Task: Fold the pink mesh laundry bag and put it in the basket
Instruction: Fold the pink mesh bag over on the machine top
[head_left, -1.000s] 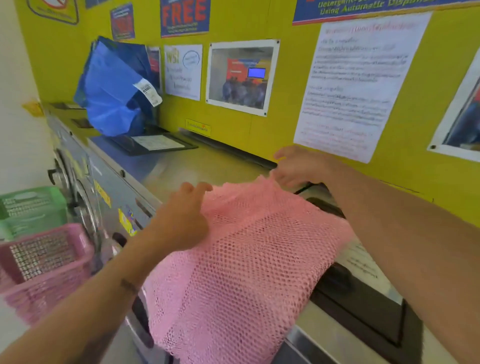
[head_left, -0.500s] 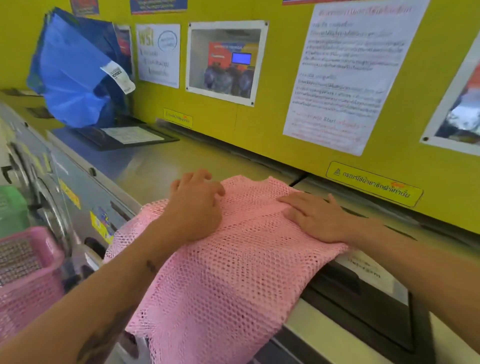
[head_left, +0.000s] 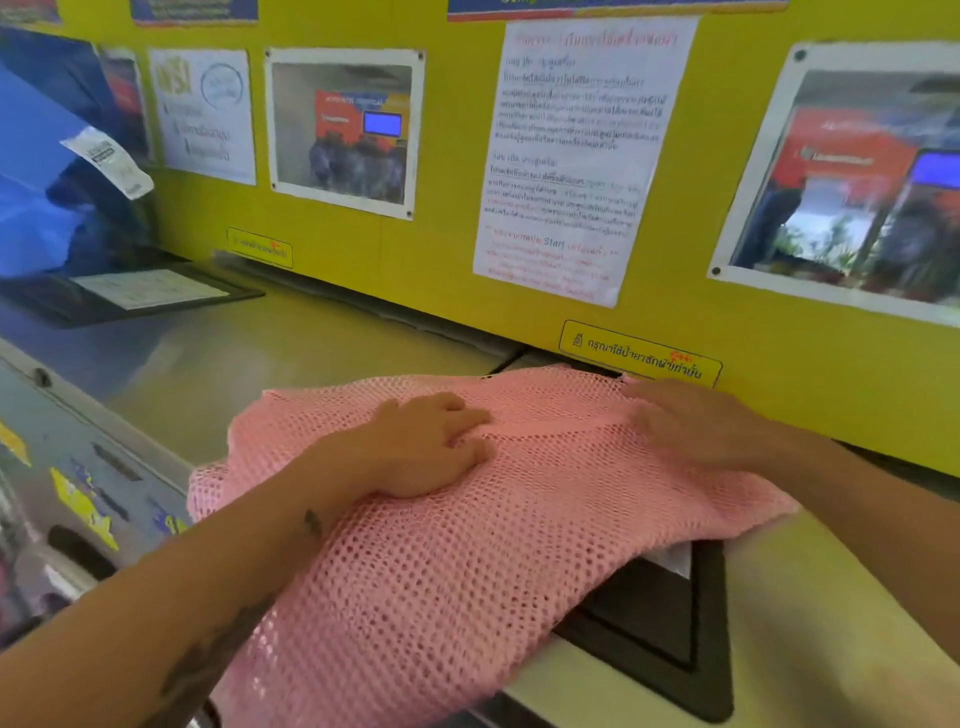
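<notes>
The pink mesh laundry bag (head_left: 498, 545) lies spread on the metal top of a washing machine (head_left: 291, 374), its near part hanging over the front edge. My left hand (head_left: 426, 441) rests flat on the bag's middle, fingers together, pressing the mesh down. Flat on the bag's far right corner, close to the yellow wall, lies my right hand (head_left: 691, 421). Neither hand grips the mesh. No basket shows in this view.
A yellow wall (head_left: 452, 270) with posted notices and photos rises just behind the machines. A blue bag (head_left: 47, 176) stands on the machine top at far left. A black recessed panel (head_left: 660, 618) sits under the bag's right side. The machine's front panel (head_left: 93, 493) drops away at lower left.
Both hands went from holding the bag's far edge up to lying flat on it. The right hand has slid toward the far right corner. The view has shifted right, and the baskets have left it.
</notes>
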